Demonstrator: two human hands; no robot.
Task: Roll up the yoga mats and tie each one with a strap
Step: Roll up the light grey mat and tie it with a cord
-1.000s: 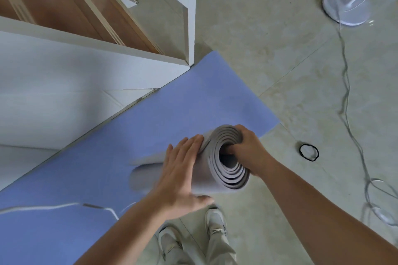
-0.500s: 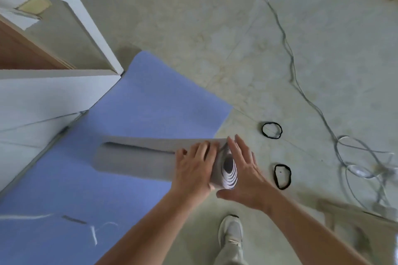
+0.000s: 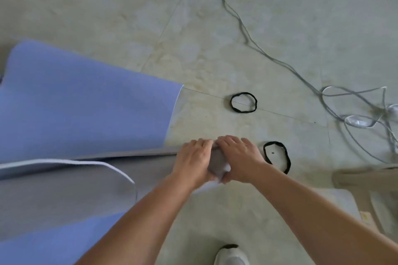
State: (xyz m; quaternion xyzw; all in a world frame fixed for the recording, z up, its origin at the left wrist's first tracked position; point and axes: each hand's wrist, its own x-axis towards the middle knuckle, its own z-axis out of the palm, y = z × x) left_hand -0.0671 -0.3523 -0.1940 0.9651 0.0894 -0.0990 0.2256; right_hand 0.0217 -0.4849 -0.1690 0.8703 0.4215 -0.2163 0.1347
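A mat rolled up with its grey side out (image 3: 148,170) lies across the flat blue yoga mat (image 3: 86,103), and its right end reaches onto the bare floor. My left hand (image 3: 193,157) and my right hand (image 3: 239,155) sit side by side on that end. Their fingers curl over the top and their thumbs tuck under the near side. The end face of the roll is hidden by my hands. Two black loop straps lie on the floor: one strap (image 3: 288,158) just right of my right hand, the other strap (image 3: 243,112) farther away.
Grey and white cables (image 3: 247,36) trail across the tiled floor from the top to a tangle at the right (image 3: 357,120). A pale stool or chair frame (image 3: 366,176) stands at the right edge. My white shoe (image 3: 231,256) is at the bottom.
The view has swung right and down. The roll has come down to the floor. My right hand left the roll's end face and now grips over the end beside my left hand.
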